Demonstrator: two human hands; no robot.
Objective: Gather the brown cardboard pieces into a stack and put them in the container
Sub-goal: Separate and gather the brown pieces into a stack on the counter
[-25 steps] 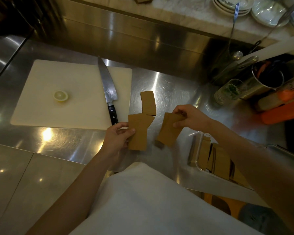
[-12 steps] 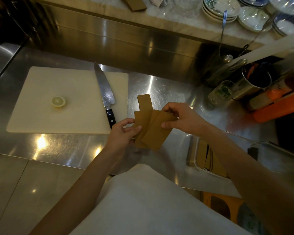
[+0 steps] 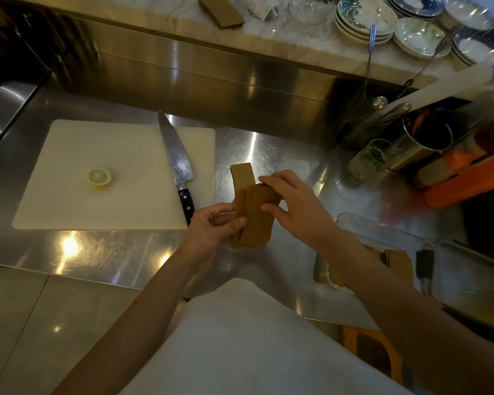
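While my left hand [image 3: 214, 223] pinches the lower edge of the brown cardboard pieces [image 3: 253, 216], my right hand [image 3: 294, 206] clasps their top, squaring them above the steel counter [image 3: 283, 155]. One strip [image 3: 241, 175] lies beyond; the glass container [image 3: 382, 238] waits right.

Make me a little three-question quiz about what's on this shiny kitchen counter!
1. True or false: the long steel kitchen knife lies on the pale cutting board.
2. What round yellow thing sits on that board?
3. The brown cardboard pieces are held by: A) the left hand only, B) both hands, C) nobody.

Key:
1. True.
2. A lemon half.
3. B: the right hand grips them too, beside the clear glass container.
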